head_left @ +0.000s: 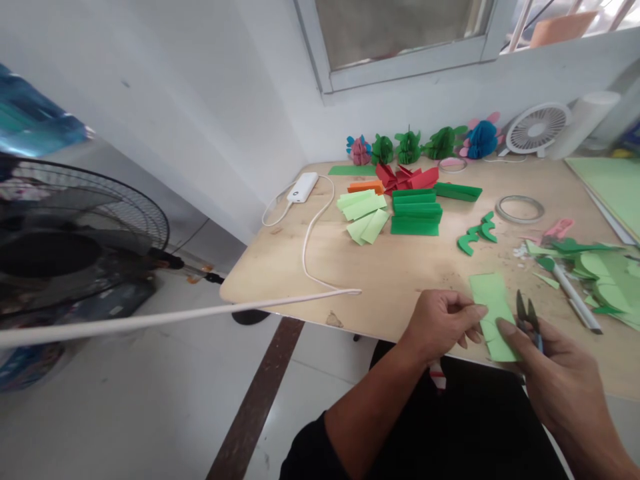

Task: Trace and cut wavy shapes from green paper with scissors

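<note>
A light green paper strip [495, 303] with curved lines or cuts low on it is held upright over the table's front edge. Its left edge is pinched between the thumb and fingers of my left hand [443, 320]. My right hand [555, 360] presses its thumb on the strip's right side and also grips a pair of scissors [529, 319]. The scissor blades point up and stand apart, beside the paper. Most of the scissor handles are hidden by my fingers. Just beyond the strip lie dark green curved paper cutouts [477, 233].
Light green strips [363, 213], folded green paper [416, 212] and red paper [407, 179] lie mid-table. Paper scraps [600, 273], a pen [573, 293] and a tape roll [520, 209] are on the right. A white cable [200, 311] crosses the left side. A floor fan [65, 247] stands left.
</note>
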